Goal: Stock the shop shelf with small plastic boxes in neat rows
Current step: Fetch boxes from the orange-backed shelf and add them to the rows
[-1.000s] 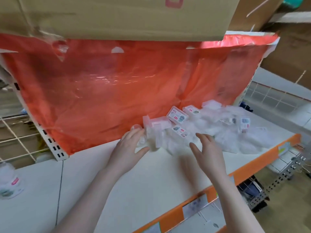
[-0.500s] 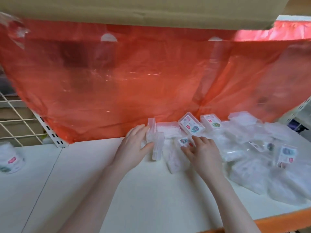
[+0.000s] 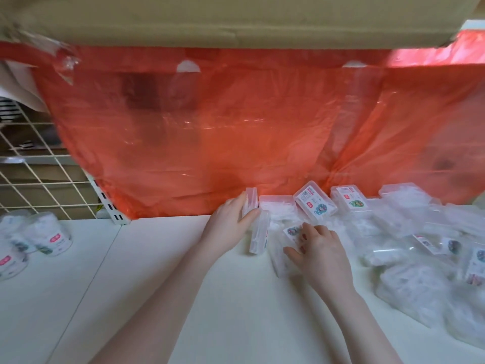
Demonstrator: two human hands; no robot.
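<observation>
Head view. A smooth white shelf (image 3: 162,298) carries a loose heap of small clear plastic boxes (image 3: 409,248), rectangular with rounded corners, several bearing printed labels; some lie in crinkled transparent wrapping. Two labelled boxes (image 3: 315,203) lean against a translucent red plastic sheet (image 3: 236,132), wrinkled and glossy, which hangs across the back of the shelf. Above it runs the matt brown edge of a cardboard carton (image 3: 210,19).

The left hand (image 3: 228,227) rests against an upright box (image 3: 250,203) standing on its narrow side at the foot of the red sheet; the fingers lie close together along its face with the thumb at its lower end. Just beside it, a second upright box (image 3: 259,232) stands nearer the viewer. The right hand (image 3: 320,253) lies on a flat labelled box (image 3: 288,240) at the edge of the heap, fingers curled over its far part and thumb spread along its near side.

At far left stand round clear tubs (image 3: 49,233) with red labels, in front of a white wire grid (image 3: 39,179) and a slotted white upright (image 3: 110,206).
</observation>
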